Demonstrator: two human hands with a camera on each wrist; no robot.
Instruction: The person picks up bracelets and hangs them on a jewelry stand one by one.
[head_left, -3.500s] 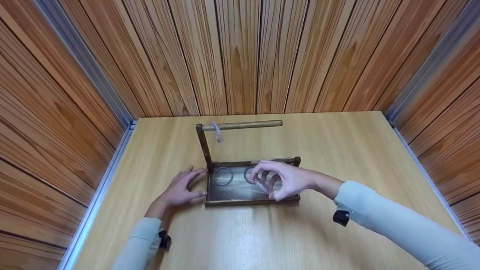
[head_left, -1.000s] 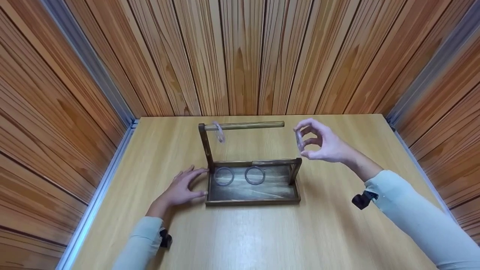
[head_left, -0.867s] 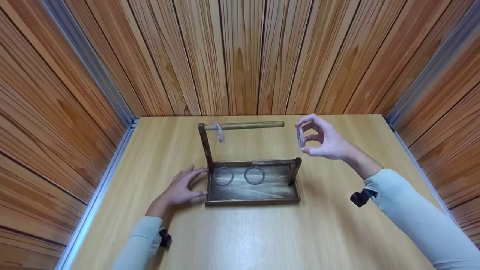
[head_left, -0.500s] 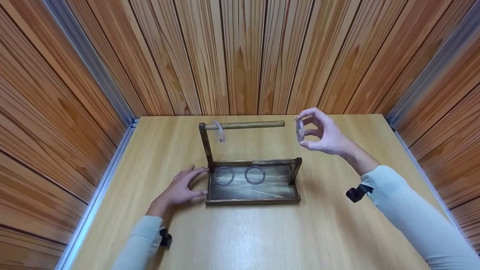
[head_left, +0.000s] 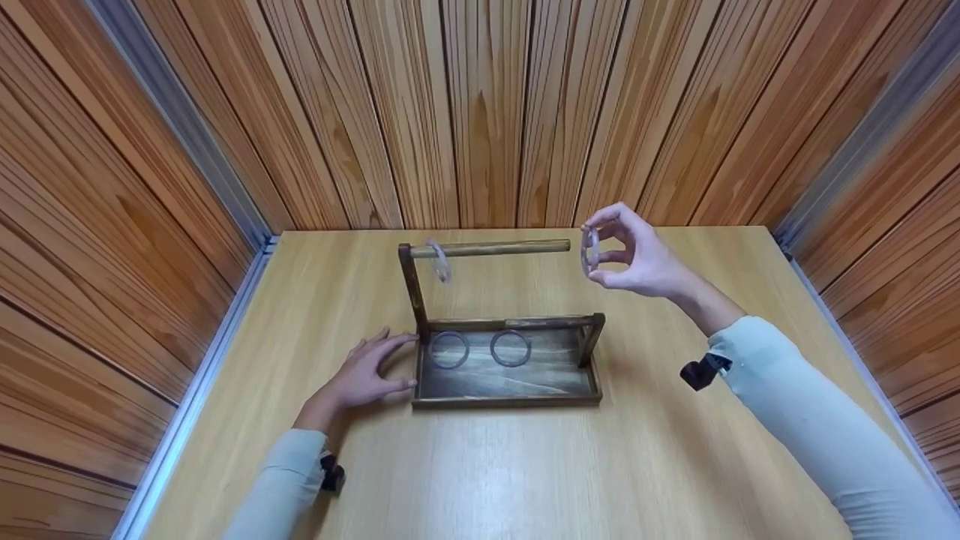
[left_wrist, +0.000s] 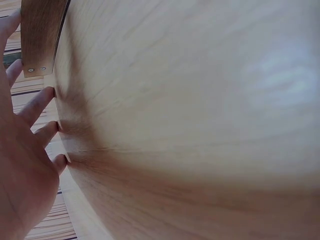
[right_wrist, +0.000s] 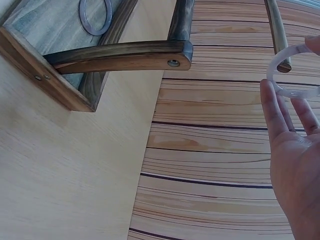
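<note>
Head view: one ring [head_left: 585, 255] is pinched by the right hand [head_left: 646, 259] just beside the rod [head_left: 499, 247]; the tray [head_left: 506, 403] is touched by the loosely spread left hand [head_left: 364, 377].

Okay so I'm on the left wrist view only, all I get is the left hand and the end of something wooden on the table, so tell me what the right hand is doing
Observer: The right hand pinches a pale ring.
Operator: Is that ring on anything?
Observer: No; in the head view a gap shows between it and the free end of a wooden rod.
Operator: And does the rod carry anything?
Observer: Yes, a second ring hangs on it, near the upright post.
</note>
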